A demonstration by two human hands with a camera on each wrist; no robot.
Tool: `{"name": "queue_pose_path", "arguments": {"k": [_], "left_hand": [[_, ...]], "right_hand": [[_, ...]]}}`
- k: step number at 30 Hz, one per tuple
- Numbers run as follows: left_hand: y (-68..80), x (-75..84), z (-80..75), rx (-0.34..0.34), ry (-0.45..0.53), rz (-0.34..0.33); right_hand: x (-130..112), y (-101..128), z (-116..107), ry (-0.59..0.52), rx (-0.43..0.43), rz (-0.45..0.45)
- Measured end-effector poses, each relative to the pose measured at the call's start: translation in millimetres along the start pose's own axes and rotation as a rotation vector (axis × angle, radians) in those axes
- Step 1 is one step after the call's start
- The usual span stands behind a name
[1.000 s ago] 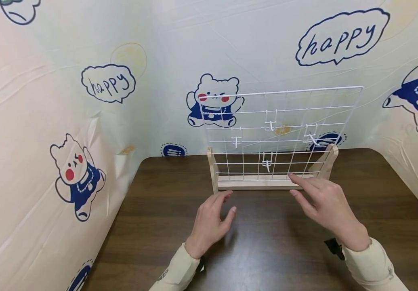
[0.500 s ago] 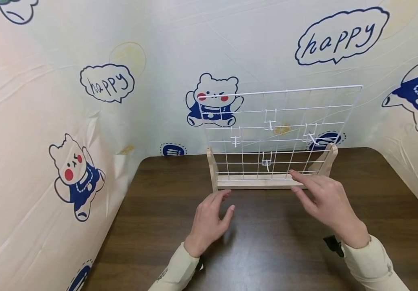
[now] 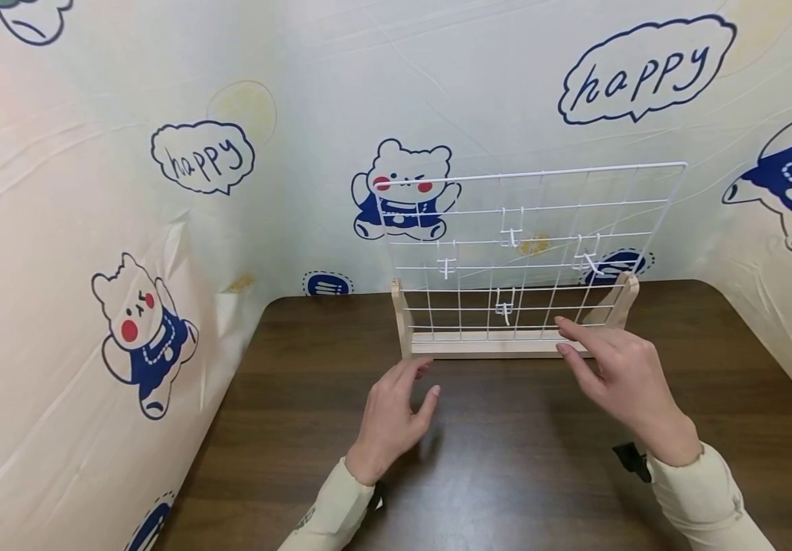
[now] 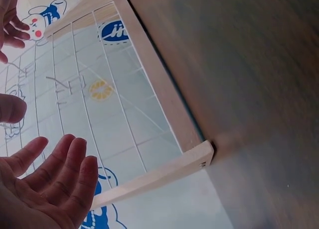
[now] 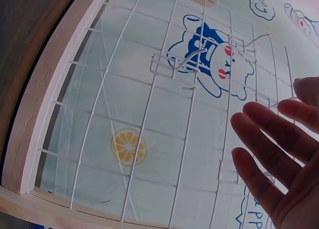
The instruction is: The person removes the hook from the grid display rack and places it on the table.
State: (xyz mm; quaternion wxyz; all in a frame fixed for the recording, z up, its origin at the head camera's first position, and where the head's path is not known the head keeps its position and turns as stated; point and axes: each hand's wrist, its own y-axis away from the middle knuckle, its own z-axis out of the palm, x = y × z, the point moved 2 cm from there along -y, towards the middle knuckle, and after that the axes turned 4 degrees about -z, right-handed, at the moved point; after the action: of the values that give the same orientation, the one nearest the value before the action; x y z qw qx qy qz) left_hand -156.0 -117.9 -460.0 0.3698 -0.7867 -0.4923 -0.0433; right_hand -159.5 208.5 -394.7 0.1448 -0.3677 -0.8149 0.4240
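Note:
A white wire grid rack (image 3: 533, 174) stands upright in a pale wooden base (image 3: 492, 351) at the back of the table. Several white wire hooks (image 3: 503, 308) hang on its grid at different heights. My left hand (image 3: 396, 417) hovers over the table in front of the base's left end, fingers loosely bent and holding nothing. In front of the right end is my right hand (image 3: 619, 379), palm turned inward, its fingertips overlapping the lower grid in the head view. Both wrist views show spread fingers with nothing between them, as on the right hand (image 5: 284, 164).
The dark brown wooden table (image 3: 492, 474) reaches forward from the rack. Behind and to the left hangs a pale curtain (image 3: 327, 92) printed with bears and the word "happy", close behind the rack. Black straps (image 3: 633, 461) show at the wrists by the cream sleeves.
My right hand has drifted slightly right and away from the grid's middle. My left hand has shifted a little to the left. The rack and hooks have stayed put.

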Motion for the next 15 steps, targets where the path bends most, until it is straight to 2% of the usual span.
{"name": "queue_pose_path", "arguments": {"k": [7, 15], "left_hand": [[-1.0, -2.2, -2.2, 0.014, -0.005, -0.008], [-1.5, -3.1, -2.4, 0.006, 0.001, -0.015]], "right_hand": [[1.6, -0.1, -2.9, 0.029, -0.029, 0.015], [3.1, -5.1, -6.7, 0.004, 0.019, 0.037]]}}
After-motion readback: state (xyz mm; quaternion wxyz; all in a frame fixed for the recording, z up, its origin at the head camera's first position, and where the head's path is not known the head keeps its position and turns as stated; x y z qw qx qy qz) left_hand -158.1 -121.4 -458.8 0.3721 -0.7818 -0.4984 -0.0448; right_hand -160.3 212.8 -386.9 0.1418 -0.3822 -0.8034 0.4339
